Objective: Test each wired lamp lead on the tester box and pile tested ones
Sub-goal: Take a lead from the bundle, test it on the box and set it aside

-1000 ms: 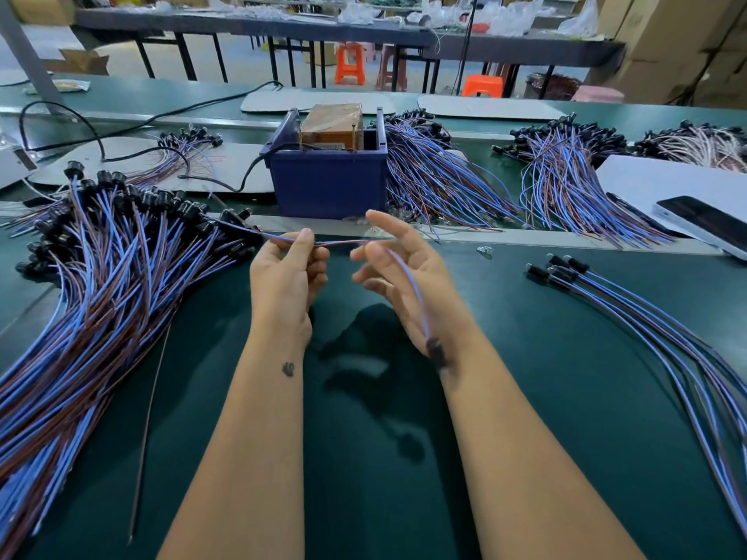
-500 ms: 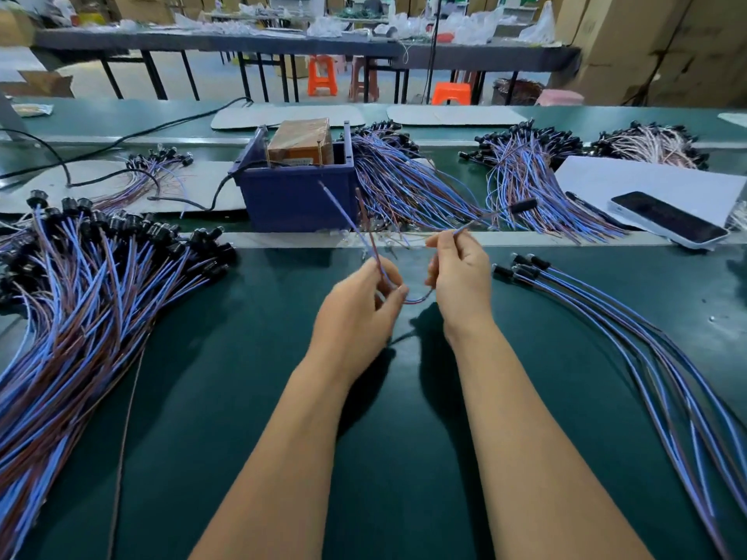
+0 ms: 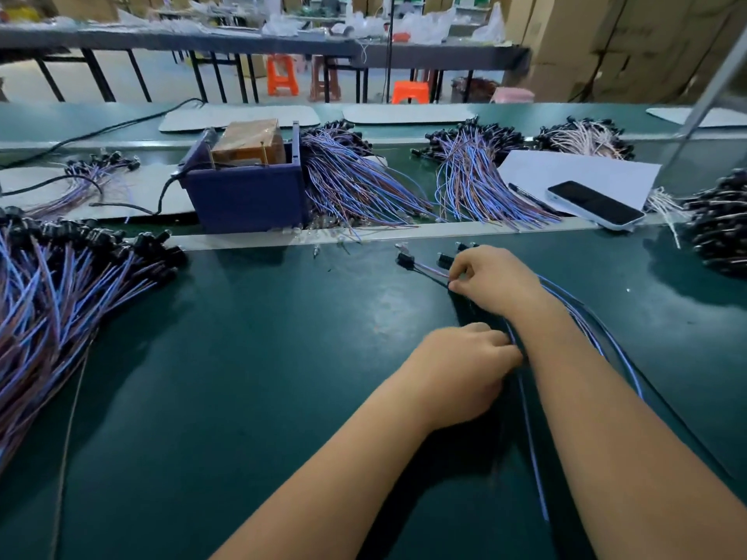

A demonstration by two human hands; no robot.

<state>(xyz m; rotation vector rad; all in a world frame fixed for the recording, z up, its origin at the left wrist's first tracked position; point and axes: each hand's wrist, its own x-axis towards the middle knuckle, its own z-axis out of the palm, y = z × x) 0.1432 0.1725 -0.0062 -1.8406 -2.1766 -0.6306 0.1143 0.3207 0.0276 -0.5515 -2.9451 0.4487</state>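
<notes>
A dark green work table (image 3: 242,377) is filling the view, and behind it a workshop is showing, with orange stools (image 3: 283,78) and cardboard cartons (image 3: 606,46). The blue tester box (image 3: 246,196) is standing at the far middle, and a big heap of untested lamp leads (image 3: 60,301) is lying at the left. A phone (image 3: 596,204) is resting on white paper (image 3: 574,171).

The right hand (image 3: 495,282) is curling its fingers and pinching a lamp lead (image 3: 424,270) near its black socket, on the small tested pile (image 3: 598,341) at the right. The left hand (image 3: 461,377) is also half closed, pinching the blue wire of this lead lower down, just beside the right forearm.
</notes>
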